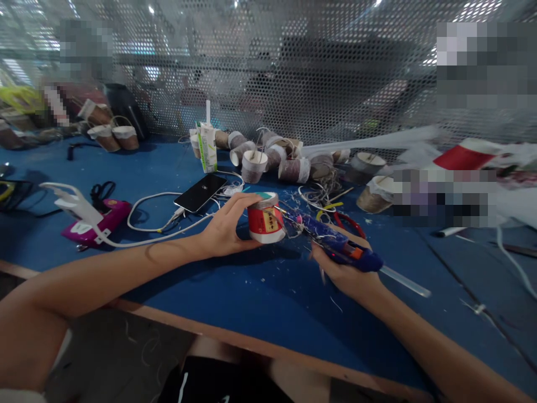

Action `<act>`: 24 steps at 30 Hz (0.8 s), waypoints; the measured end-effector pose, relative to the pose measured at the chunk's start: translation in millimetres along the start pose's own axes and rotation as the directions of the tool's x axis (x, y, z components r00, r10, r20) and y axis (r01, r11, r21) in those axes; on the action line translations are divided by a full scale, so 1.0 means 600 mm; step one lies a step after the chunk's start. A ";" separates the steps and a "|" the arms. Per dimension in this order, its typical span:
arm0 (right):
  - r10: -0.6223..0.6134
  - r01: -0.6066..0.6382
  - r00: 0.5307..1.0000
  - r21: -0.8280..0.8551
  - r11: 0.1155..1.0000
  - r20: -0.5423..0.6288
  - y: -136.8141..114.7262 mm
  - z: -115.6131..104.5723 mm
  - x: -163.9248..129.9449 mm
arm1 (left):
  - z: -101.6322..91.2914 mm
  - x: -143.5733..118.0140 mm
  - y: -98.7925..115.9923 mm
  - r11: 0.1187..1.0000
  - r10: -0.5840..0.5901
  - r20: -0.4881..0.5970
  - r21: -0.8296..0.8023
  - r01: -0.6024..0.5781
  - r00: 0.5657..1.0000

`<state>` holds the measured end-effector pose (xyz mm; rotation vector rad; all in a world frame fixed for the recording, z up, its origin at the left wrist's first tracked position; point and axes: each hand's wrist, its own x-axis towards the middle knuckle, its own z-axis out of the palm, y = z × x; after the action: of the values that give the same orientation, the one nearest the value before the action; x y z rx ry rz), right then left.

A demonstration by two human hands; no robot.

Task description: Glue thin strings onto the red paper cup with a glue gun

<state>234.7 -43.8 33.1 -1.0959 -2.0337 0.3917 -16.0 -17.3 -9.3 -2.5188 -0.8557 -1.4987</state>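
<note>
My left hand (229, 226) is closed around a small red and white paper cup (262, 221), tilted on its side a little above the blue table. A yellow label with dark characters shows on the cup's red band. My right hand (350, 274) grips a blue hot glue gun (335, 240), from whose back end a clear glue stick (405, 281) sticks out. The gun's nozzle points left, at or very near the cup's side; I cannot tell whether they touch. Just behind the gun lies a red-handled tool (351, 223), partly hidden.
Several small twine-wrapped cups (254, 166) crowd the back beside a green-and-white drink carton (207, 146). A black phone (200, 192) with a white cable lies left of centre, near a magenta power strip (100, 224). Perforated metal mesh (251, 67) rises behind the blue table (251, 302).
</note>
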 end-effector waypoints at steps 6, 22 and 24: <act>0.026 -0.025 0.999 0.038 0.999 -0.032 0.011 0.005 0.002 | 0.000 0.001 0.002 1.000 0.009 -0.012 0.023 -0.009 1.000; 0.108 -0.114 0.992 -0.090 0.989 -0.069 0.027 -0.014 0.007 | -0.002 -0.001 0.001 1.000 0.007 -0.041 0.021 -0.006 0.999; 0.105 -0.130 0.990 -0.313 0.941 -0.096 0.027 -0.033 0.001 | -0.002 -0.001 0.000 1.000 -0.009 -0.061 0.010 0.010 0.998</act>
<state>258.9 -35.5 36.8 -1.4109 -2.0122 0.0760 -17.1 -18.0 -8.9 -2.4518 -0.8652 -1.5604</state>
